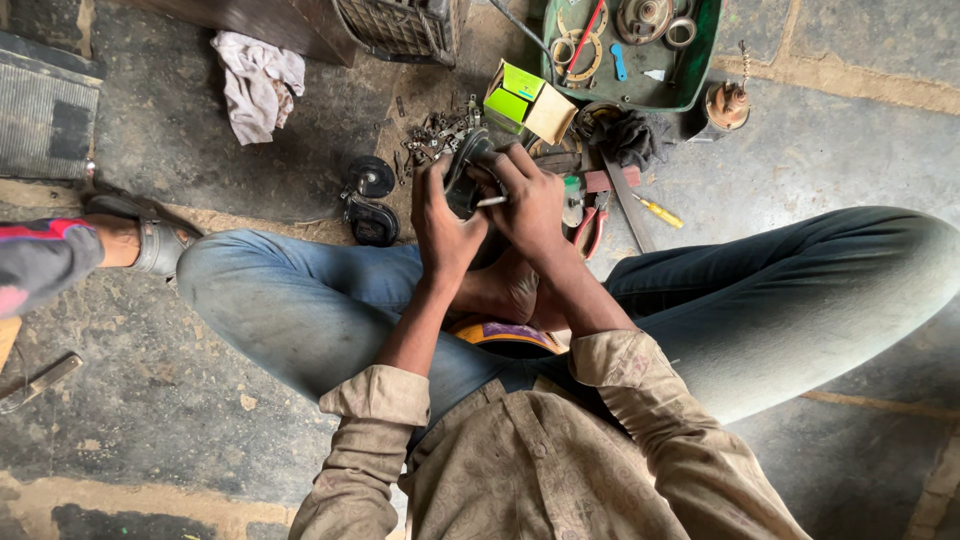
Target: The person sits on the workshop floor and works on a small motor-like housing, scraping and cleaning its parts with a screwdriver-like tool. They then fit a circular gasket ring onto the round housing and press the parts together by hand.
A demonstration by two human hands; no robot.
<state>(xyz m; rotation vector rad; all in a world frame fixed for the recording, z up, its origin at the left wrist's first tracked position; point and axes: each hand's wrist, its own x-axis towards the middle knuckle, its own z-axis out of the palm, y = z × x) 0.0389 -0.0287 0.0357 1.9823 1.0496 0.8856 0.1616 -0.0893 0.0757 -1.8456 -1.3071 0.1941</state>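
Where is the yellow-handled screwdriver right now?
In the head view, the yellow-handled screwdriver lies on the floor to the right of the hands, beside the red-handled pliers.

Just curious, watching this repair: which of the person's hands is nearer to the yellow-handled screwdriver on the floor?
The right hand. It grips the dark round part, with the yellow-handled screwdriver lying further right on the floor. The left hand holds the part's other side, farther away.

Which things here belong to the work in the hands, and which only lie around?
In the work:
left hand
right hand
black round part
thin metal tool

Lying around:
green tray
green box
yellow screwdriver
red pliers
white rag
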